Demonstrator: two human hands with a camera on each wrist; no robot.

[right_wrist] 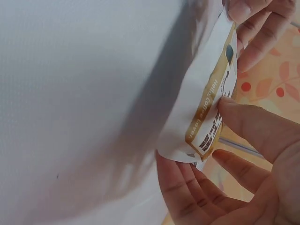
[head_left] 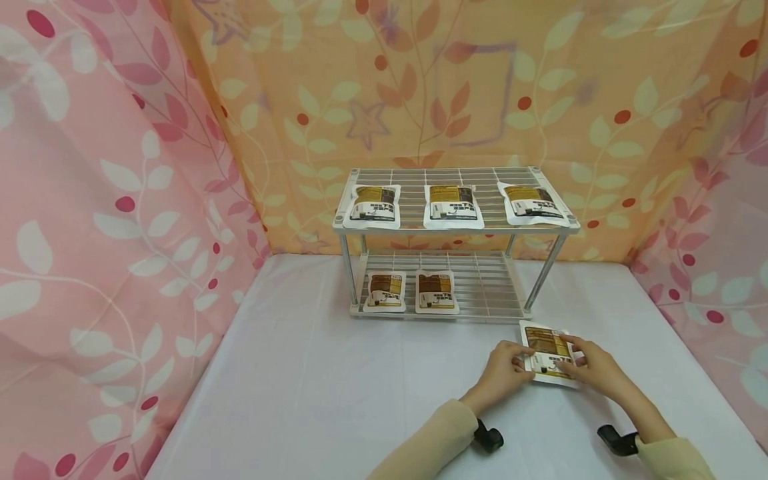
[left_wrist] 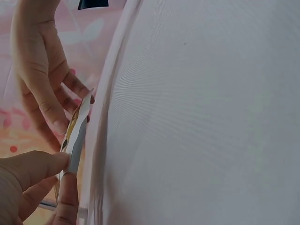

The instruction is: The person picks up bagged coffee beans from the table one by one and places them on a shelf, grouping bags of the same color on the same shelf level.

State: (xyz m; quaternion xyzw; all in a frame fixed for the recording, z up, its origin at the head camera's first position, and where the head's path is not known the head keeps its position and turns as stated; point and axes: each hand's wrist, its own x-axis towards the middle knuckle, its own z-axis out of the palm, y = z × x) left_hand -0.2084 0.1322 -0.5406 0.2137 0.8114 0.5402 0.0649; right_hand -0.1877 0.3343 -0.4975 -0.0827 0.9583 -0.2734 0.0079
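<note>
A white coffee packet (head_left: 545, 341) with a brown-and-gold label is held between both hands, close over the table in front of the rack's right end. My left hand (head_left: 503, 372) pinches its left edge between thumb and fingers, as the left wrist view also shows. At the opposite side my right hand (head_left: 600, 370) grips it, the thumb on the printed face and fingers reaching behind. In the right wrist view the packet (right_wrist: 206, 108) stands tilted, and the words "Hello, Coffee Lover" can be read along its border.
A two-tier white wire rack (head_left: 486, 308) stands at the back of the table (head_left: 336, 393). Three similar packets, one being the middle packet (head_left: 453, 207), lie on its upper shelf. Two brown-labelled packets, including the left one (head_left: 385, 292), are on the lower shelf. Patterned curtains (head_left: 420, 80) surround the table.
</note>
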